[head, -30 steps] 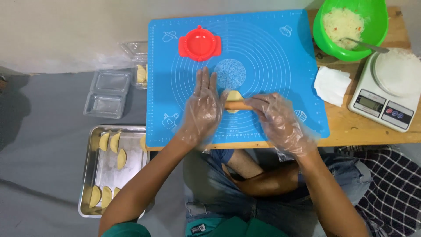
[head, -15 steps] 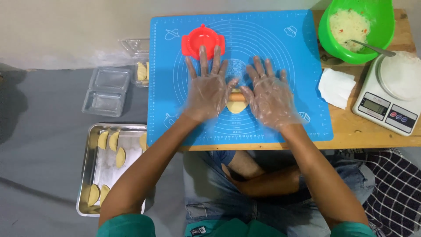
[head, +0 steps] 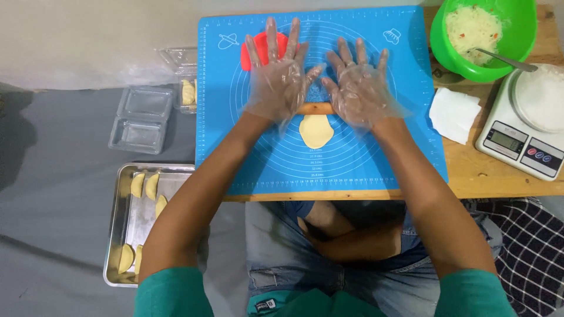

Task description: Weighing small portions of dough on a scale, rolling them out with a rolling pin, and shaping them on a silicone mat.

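Palms lay flat, fingers spread, on a thin rolling pin (head: 314, 108) at the middle of the blue mat (head: 235, 158): our left hand (head: 281, 79) on one end, our right hand (head: 359, 88) on the other, neither closed around it. Dough (head: 316, 130) sat just below the pin, touching it, well clear of every mat edge. We saw bare mat all around the dough; a red press (head: 258, 50) lay at the mat's far left, partly under our left fingers.

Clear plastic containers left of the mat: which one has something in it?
The far container, beside the mat's upper left edge, holds a pale folded dumpling. The two-compartment container nearer the tray shows nothing inside.
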